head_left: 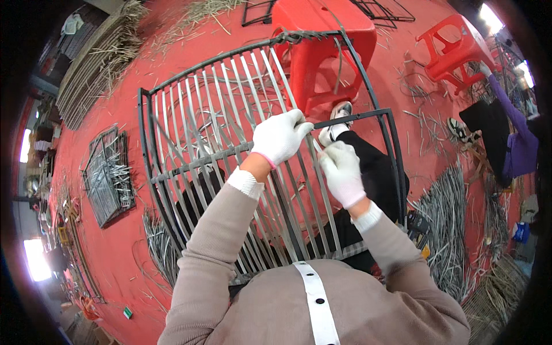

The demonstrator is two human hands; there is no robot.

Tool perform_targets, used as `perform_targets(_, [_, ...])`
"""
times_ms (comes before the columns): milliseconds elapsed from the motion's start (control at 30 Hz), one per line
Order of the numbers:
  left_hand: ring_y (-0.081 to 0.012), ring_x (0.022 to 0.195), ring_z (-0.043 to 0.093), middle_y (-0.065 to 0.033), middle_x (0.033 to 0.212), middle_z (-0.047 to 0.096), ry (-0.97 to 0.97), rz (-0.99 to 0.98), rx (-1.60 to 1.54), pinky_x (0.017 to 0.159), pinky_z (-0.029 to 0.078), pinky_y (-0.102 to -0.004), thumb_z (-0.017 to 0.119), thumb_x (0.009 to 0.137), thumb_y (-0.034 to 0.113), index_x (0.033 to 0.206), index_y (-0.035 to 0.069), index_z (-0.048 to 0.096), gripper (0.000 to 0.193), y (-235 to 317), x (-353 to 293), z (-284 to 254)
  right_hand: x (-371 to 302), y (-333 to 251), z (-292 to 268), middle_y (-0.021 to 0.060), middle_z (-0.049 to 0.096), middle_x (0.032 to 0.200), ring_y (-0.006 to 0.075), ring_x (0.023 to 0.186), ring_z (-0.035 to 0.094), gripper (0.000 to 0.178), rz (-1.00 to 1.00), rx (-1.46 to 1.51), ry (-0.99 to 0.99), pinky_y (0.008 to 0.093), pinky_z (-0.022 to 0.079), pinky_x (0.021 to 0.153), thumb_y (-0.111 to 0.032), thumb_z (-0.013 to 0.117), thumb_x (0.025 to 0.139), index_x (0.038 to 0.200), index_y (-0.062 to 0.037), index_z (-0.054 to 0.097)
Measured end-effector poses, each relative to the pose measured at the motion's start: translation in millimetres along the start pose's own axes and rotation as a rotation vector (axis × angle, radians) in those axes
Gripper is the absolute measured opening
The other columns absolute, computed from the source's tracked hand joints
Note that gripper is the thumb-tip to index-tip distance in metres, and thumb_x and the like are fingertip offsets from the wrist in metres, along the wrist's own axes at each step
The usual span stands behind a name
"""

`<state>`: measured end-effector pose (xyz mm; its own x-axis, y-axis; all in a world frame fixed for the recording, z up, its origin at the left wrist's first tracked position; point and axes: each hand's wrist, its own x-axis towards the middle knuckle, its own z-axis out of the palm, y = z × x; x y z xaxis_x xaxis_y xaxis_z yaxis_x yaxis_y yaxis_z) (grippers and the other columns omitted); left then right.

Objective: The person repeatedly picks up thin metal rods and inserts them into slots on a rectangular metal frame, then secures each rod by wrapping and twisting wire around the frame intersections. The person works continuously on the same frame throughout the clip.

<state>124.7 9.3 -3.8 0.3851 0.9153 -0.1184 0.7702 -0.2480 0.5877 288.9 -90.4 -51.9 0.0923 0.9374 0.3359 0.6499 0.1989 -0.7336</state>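
The big dark metal frame with grey woven strips (230, 144) leans over the person's lap, above the red floor (115, 253). It looks like weaving work. The left hand (280, 137) has its grip closed on the cross strip. The right hand (343, 172) pinches one thin grey strip (317, 146). Both arms are bent, reaching forward.

A red floor (115, 241) was strewn with bundles of grey strips (445, 218) and loose straw (190, 20). Two red plastic stools (322, 40) were set on it, one tipped over, and a finished woven panel (108, 175) was laid at the left. Bright daylight was admitted at a left opening (34, 259).
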Motion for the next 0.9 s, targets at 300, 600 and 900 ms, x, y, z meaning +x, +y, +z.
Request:
perform_targets(300, [-0.03,0.081,0.073,-0.0135,0.088,0.073,0.402,0.317,-0.089,0.072,0.057,-0.0354,0.069,0.092,0.019,0.097,0.006,0.073,0.014,1.4,-13.9,23.1,148.4,-32.4,-11.8,0.0114,0.072,0.082,0.0205,0.079,0.067,0.034,0.371,0.316,-0.481,0.0333,0.051,0.078,-0.025,0.056,0.097,0.088,-0.0003,0.076])
perform_targets(600, [-0.0258,0.076,0.067,-0.0129,0.08,0.071,-0.373,-0.166,-0.355,0.08,0.054,-0.039,0.069,0.09,0.027,0.099,-0.003,0.076,0.032,1.3,31.9,-5.2,15.9,29.0,20.4,0.0074,0.067,0.078,0.0156,0.077,0.063,0.026,0.304,0.427,-0.213,0.0318,0.048,0.074,-0.015,0.053,0.102,0.086,0.001,0.066])
perform_targets(900, [-0.0342,0.09,0.071,-0.0212,0.093,0.072,-0.093,0.017,0.02,0.084,0.054,-0.042,0.057,0.098,0.026,0.113,0.001,0.072,0.032,15.9,-1.8,-23.1,116.0,-42.5,-24.4,0.0096,0.074,0.085,0.0141,0.078,0.068,0.032,0.332,0.669,-0.227,0.0287,0.053,0.074,-0.024,0.06,0.101,0.086,0.0004,0.073])
